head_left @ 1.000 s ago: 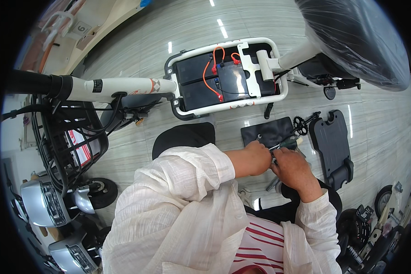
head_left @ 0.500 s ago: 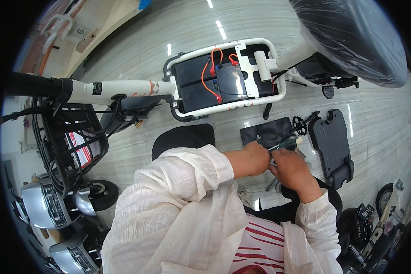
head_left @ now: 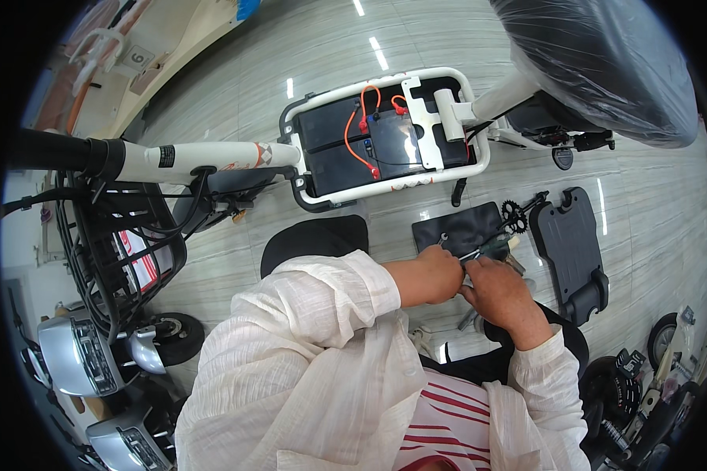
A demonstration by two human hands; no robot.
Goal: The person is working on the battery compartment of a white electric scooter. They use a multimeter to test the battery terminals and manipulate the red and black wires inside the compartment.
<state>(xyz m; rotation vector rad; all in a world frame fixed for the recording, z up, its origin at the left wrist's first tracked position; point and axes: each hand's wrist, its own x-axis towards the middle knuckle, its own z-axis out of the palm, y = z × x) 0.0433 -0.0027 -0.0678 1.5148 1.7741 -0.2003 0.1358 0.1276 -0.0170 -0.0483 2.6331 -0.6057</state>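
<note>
The left hand (head_left: 434, 275) and the right hand (head_left: 501, 292) meet low over the floor (head_left: 393, 224), knuckles up, with their fingers bent inward and the fingertips of each next to the other's. Whether either hand is clamped on something I cannot tell, since the backs of the hands hide the grip.

The wrench (head_left: 444, 237) shows its pale end just beyond the left hand's knuckles, over the black sheet (head_left: 432, 228); its other end is out of sight at the hand. The tool (head_left: 492, 250) has a dark green handle just past the right hand's fingers, and its metal shaft slants down and left into the gap between the two hands. Whether it is held or lies beneath them is unclear.

The sheet lies flat just ahead of both hands. At its right edge is the crank (head_left: 514, 217) with a toothed ring, and to the right of that, apart from the right hand, the black cover (head_left: 571, 251). Farther ahead stands the white bike frame (head_left: 385, 188), holding black batteries (head_left: 334, 123) with orange cables (head_left: 352, 140) and a white bracket (head_left: 426, 133) across them.
</note>
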